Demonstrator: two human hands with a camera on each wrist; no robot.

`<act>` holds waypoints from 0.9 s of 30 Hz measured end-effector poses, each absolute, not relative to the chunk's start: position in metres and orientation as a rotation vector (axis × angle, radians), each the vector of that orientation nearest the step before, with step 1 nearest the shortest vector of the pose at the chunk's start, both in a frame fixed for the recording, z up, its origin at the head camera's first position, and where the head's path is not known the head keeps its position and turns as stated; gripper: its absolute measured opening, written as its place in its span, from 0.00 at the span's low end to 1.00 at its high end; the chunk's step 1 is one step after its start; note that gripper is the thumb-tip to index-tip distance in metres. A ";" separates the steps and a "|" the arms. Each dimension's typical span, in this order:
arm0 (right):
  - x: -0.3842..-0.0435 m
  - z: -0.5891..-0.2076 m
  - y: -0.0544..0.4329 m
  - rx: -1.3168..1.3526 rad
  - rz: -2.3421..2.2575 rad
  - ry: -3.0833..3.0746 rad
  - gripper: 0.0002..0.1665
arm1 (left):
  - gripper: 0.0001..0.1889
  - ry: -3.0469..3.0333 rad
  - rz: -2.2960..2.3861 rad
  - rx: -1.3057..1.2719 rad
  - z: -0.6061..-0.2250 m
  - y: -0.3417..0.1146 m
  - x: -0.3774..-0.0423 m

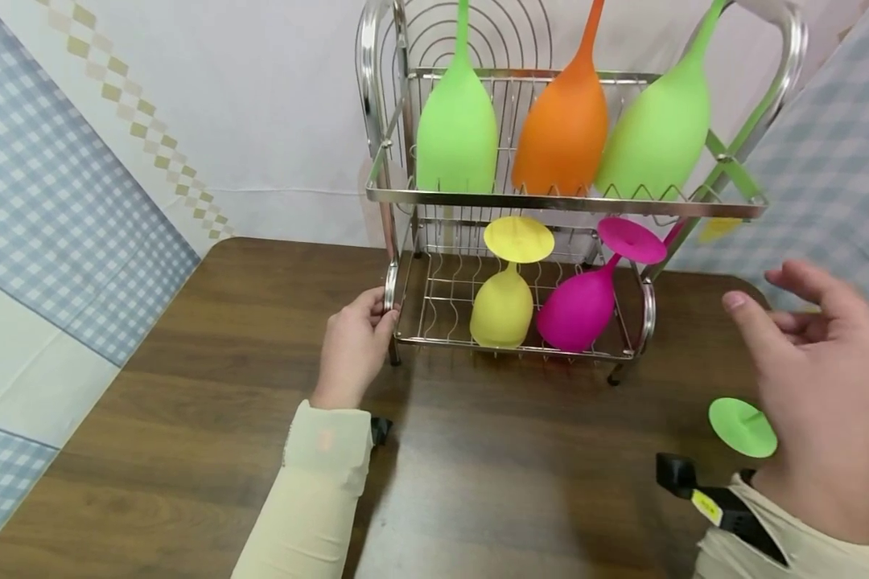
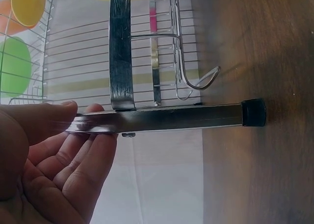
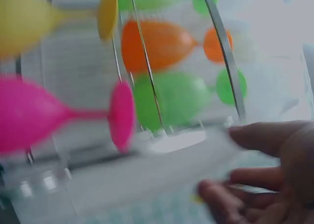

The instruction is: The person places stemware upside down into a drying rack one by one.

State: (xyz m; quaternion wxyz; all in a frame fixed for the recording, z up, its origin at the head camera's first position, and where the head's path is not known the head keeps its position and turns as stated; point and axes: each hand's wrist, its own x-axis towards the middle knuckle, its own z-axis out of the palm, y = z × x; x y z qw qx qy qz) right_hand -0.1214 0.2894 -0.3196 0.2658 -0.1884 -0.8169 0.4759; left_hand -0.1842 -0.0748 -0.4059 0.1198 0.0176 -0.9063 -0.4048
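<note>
A two-tier metal dish rack (image 1: 565, 203) stands on the table. My left hand (image 1: 355, 346) grips its left front upright (image 2: 181, 119), thumb on one side and fingers on the other. Raised off the rack's right side, my right hand (image 1: 825, 362) holds nothing, its thumb and fingers apart. Upside down on the lower tier are a yellow wine glass (image 1: 502, 310) and a magenta wine glass (image 1: 579, 310), the magenta one leaning right. The upper tier bears an upturned green wine glass (image 1: 456, 129), an orange one (image 1: 565, 121) and another green one (image 1: 659, 121).
A green disc-shaped foot (image 1: 742, 426) with a bit of stem shows beside my right wrist, partly hidden by it. The wooden table (image 1: 188, 386) reaches back to a white cloth wall (image 1: 275, 112). Blue checked cloth (image 1: 36, 185) hangs at the left.
</note>
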 end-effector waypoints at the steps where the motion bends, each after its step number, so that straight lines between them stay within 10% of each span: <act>1: -0.120 -0.321 0.297 -0.556 1.178 -2.336 0.35 | 0.15 -2.651 -1.183 0.052 -0.406 -0.075 -0.184; 18: -0.129 -0.348 0.359 -0.574 1.504 -2.498 0.59 | 0.15 -2.678 -1.153 0.059 -0.407 -0.078 -0.182; 27: -0.128 -0.365 0.382 -0.506 1.502 -2.513 0.48 | 0.14 -2.689 -1.150 0.041 -0.408 -0.076 -0.184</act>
